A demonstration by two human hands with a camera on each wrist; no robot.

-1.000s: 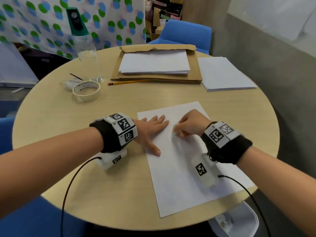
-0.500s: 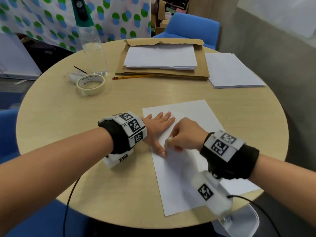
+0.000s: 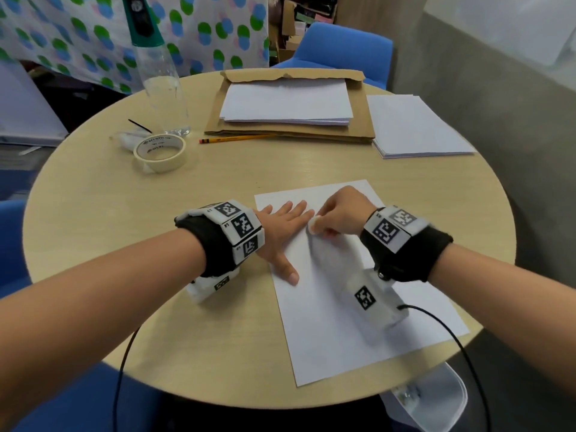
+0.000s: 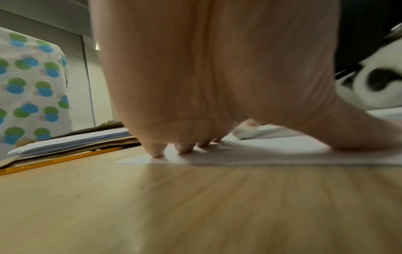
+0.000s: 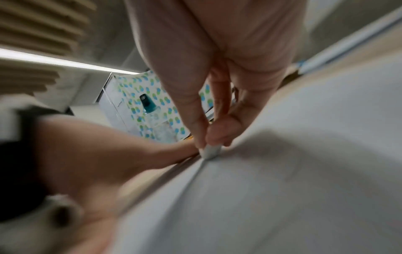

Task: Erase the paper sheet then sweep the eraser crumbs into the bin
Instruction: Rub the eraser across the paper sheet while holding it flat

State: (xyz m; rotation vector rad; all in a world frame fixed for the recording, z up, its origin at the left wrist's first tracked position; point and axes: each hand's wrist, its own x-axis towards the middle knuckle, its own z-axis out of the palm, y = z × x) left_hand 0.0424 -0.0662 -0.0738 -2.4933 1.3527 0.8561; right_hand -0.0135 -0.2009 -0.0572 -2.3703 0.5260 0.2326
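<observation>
Round pale-wood table [image 3: 93,213], dotted green-and-blue cloth [image 3: 78,35] hanging behind it on the left, a blue chair [image 3: 343,48] at the far side and a grey wall on the right. Working across the top: roll of tape [image 3: 159,151], clear bottle [image 3: 162,88] with a green cap, yellow pencil [image 3: 237,138], a paper stack on brown cardboard [image 3: 286,132], then a second stack of sheets [image 3: 414,126]. Near the front, the left hand [image 3: 280,235] lies flat with fingers spread, pressing the left edge of the paper sheet [image 3: 343,322]. Just beside it, the right hand [image 3: 339,213] pinches the white eraser [image 3: 314,228] between thumb and fingertips, its tip down on the sheet. A white bin [image 3: 436,397] sits below the table edge at the right. The left wrist view shows the fingertips [image 4: 156,151] planted on the sheet's corner, with the eraser [image 4: 245,133] beyond. The right wrist view is blurred, yet it shows the eraser [image 5: 210,152] touching the paper.
</observation>
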